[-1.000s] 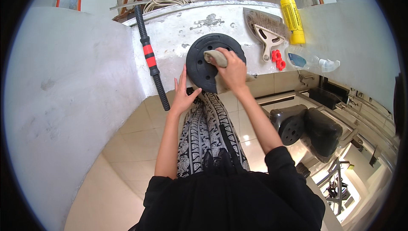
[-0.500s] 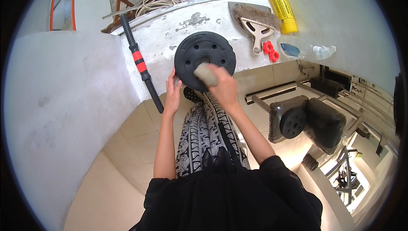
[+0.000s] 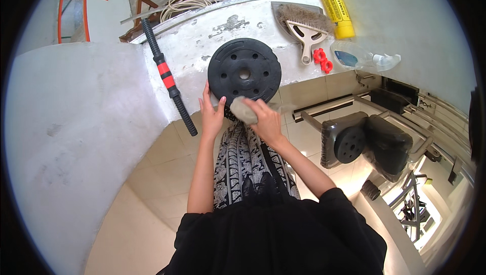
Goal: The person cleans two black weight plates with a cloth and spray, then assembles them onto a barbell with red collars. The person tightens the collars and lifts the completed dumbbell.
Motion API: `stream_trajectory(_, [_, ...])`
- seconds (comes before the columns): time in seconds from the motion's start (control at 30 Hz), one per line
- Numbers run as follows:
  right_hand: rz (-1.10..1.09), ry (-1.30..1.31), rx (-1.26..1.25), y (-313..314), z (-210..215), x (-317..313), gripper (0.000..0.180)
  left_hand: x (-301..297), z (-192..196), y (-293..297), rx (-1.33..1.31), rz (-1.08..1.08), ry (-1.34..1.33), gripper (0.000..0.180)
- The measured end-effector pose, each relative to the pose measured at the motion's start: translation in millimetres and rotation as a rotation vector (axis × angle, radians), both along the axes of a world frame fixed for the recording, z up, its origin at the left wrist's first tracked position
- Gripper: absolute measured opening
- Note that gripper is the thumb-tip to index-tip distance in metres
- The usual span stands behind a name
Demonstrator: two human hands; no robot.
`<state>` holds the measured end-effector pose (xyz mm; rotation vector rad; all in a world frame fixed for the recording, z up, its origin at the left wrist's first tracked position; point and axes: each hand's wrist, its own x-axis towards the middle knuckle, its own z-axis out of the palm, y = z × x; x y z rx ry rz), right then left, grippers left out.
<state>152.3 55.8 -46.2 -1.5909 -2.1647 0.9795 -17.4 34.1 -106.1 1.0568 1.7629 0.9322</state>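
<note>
A round black weight plate (image 3: 244,53), with a centre hole and a ring of smaller holes, rests on the white ledge with its face toward me. My left hand (image 3: 211,118) holds its lower left rim, thumb at the front edge and fingers along the side. In my right hand (image 3: 267,123) a greyish-beige cloth (image 3: 244,111) is bunched up, pressed at the plate's bottom rim. Left of the plate lies a black dumbbell bar (image 3: 167,76) with a red-banded middle and threaded ends. Two red collar nuts (image 3: 323,61) sit to the right.
On the ledge (image 3: 190,57) at right are a beige hand brush (image 3: 306,34) with a dustpan, a yellow cylinder (image 3: 336,11) and a clear spray bottle (image 3: 354,56). Coiled cable (image 3: 185,5) lies behind. A weight bench (image 3: 387,143) with another plate (image 3: 349,145) stands at right.
My right hand has moved the cloth down from the plate's centre to its bottom rim, uncovering the centre hole. My left hand and the plate stay nearly in place.
</note>
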Motion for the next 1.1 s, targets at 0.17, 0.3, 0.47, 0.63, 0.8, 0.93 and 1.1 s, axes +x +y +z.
stream_trajectory(0.17, [0.054, -0.112, 0.095, 39, -4, 40, 0.056, -2, 7, -1, -0.054, -0.053, 0.079, 0.068])
stream_trajectory(0.3, [-0.396, -0.066, 0.263, 92, -12, 25, 0.054, -3, 8, 3, -0.063, -0.091, 0.053, 0.068])
stream_trajectory(0.47, [0.132, -0.100, 0.071, 68, -1, 12, 0.052, -1, 3, 2, -0.042, -0.086, 0.083, 0.068])
stream_trajectory(0.63, [-0.066, -0.162, 0.130, 98, -7, 33, 0.046, -2, 8, 0, -0.082, -0.061, 0.034, 0.069])
stream_trajectory(0.8, [-0.074, -0.120, 0.127, 95, -5, -28, 0.046, -2, 4, 0, -0.066, -0.075, 0.042, 0.069])
stream_trajectory(0.93, [0.177, -0.165, 0.162, 114, -5, -51, 0.047, -1, 4, 0, -0.045, -0.067, 0.043, 0.068])
stream_trajectory(1.1, [-0.372, -0.180, 0.138, 146, -13, -26, 0.036, -2, 7, -1, -0.054, -0.059, 0.065, 0.068])
